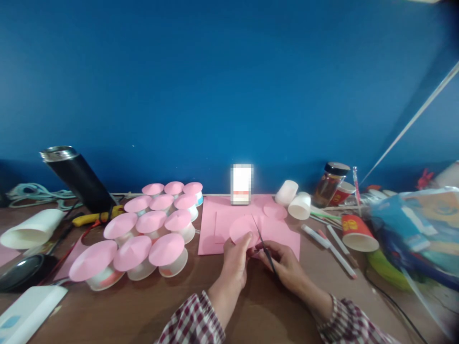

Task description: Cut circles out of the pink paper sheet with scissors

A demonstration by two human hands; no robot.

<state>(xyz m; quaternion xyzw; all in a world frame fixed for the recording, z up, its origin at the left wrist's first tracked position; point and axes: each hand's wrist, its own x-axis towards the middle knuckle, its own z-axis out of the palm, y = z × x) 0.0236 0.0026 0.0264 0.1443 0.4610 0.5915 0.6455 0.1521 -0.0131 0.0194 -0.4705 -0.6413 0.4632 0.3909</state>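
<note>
My left hand (236, 258) pinches a round pink paper disc (242, 228) at its lower edge, thumb on top. In my right hand (281, 263) is a pair of dark scissors (267, 251), blades pointing up and left at the disc's right side. Whether the blades touch the paper I cannot tell. Beneath both hands lie pink paper sheets (208, 239), with another pink disc (275, 211) on them at the back right. To the left stand rows of upturned paper cups (174, 265), each topped by a shallow pink paper cone (167, 249).
Two white cups (300, 206) lie behind my right hand, with markers (342, 260) and a red paper cup (358, 234) further right. A lidded jar (330, 184) stands near the blue wall. At the left are a black flask (79, 179), a computer mouse (27, 272) and a white device (32, 310).
</note>
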